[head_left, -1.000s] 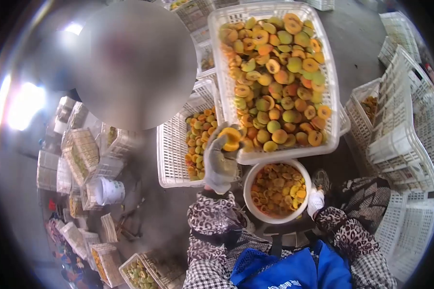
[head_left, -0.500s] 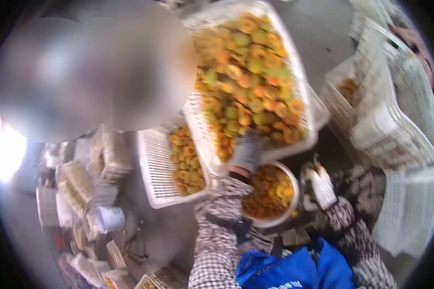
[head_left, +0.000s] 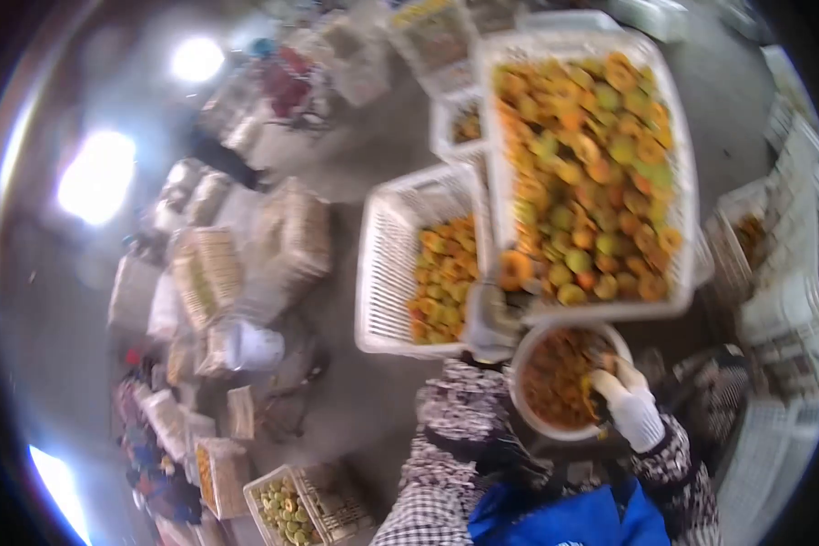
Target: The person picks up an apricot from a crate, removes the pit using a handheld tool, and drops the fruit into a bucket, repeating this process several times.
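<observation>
My left hand (head_left: pixel 493 320), in a grey glove, is by the near left corner of a large white crate (head_left: pixel 692 209). A halved orange fruit with a dark hollow centre (head_left: pixel 516 270) is at its fingertips, seemingly held. My right hand (head_left: pixel 631 406), in a white glove, is over the right side of a white bucket (head_left: pixel 526 408) with its fingers closed. Something small and dark shows by those fingers, too blurred to name. Orange-brown fruit pieces (head_left: pixel 555 378) lie in the bucket. Halved yellow-orange fruits (head_left: pixel 601 182) fill the large crate.
Left of the large crate stands a lower white crate (head_left: pixel 378 273) partly filled with fruit. Stacked white crates (head_left: pixel 787 246) rise on the right. More crates (head_left: pixel 291 232), a white pail (head_left: pixel 255 348) and a crate of greenish fruit (head_left: pixel 287 510) are on the left. People are blurred farther off.
My left hand has drawn back from among the fruits to the crate's corner, with a halved fruit at its fingers. My right hand has moved over the bucket. The view has shifted left.
</observation>
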`<action>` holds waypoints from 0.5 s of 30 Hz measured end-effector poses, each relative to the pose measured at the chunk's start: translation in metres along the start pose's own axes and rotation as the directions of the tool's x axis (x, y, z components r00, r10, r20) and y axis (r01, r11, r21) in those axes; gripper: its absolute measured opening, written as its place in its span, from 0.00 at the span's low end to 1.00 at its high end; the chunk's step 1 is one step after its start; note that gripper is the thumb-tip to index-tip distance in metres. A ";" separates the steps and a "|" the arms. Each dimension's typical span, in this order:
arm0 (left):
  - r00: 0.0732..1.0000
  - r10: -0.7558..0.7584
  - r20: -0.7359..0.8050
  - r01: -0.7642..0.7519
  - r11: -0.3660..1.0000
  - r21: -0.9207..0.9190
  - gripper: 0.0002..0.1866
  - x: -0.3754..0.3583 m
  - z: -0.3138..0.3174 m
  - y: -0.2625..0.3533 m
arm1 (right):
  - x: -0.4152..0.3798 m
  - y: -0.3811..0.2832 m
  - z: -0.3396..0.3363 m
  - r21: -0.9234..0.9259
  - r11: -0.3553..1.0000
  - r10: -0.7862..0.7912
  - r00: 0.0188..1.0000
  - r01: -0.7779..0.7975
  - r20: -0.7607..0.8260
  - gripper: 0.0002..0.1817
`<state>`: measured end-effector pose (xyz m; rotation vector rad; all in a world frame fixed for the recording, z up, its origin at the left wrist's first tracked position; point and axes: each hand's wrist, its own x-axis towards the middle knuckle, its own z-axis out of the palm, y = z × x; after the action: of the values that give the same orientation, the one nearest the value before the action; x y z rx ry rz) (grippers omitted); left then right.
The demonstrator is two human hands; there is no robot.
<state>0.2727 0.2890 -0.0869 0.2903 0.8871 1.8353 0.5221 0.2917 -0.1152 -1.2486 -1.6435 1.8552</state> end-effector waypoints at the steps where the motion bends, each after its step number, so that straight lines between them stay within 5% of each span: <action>1: 0.969 0.192 0.155 -0.202 0.978 0.048 0.23 -0.008 -0.006 -0.006 | -0.009 -0.031 0.007 -0.138 0.987 -0.084 0.996 0.085 0.013 0.15; 2: 0.999 -0.011 0.033 0.015 0.995 -0.104 0.25 -0.007 -0.009 0.006 | -0.012 -0.039 0.005 -0.282 0.881 -0.342 0.924 0.379 0.174 0.17; 3: 1.000 -0.004 0.029 0.010 0.973 -0.232 0.20 -0.006 -0.005 0.007 | -0.013 -0.051 0.015 -0.136 0.971 -0.184 0.977 0.198 0.106 0.18; 6: 0.990 -0.114 0.079 0.135 0.920 -0.369 0.21 -0.013 -0.008 0.011 | -0.002 -0.064 0.029 -0.300 0.890 -0.333 0.939 0.343 0.087 0.16; 10: 0.991 -0.132 -0.022 0.125 0.970 -0.207 0.22 -0.021 -0.002 0.005 | 0.022 -0.054 0.038 -0.462 0.771 -0.453 0.887 0.438 0.085 0.15; 14: 0.972 -0.166 0.165 0.202 0.951 -0.233 0.21 -0.027 -0.017 0.001 | 0.025 -0.055 0.045 -0.472 0.785 -0.405 0.909 0.402 0.101 0.16; 15: 0.986 -0.117 0.119 0.124 0.991 -0.050 0.21 -0.031 -0.015 -0.001 | 0.025 -0.056 0.047 -0.492 0.784 -0.378 0.920 0.379 0.107 0.16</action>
<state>0.2790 0.2551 -0.0923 0.2976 0.7545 1.7109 0.4559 0.2965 -0.0760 -0.9784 -2.2795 1.2190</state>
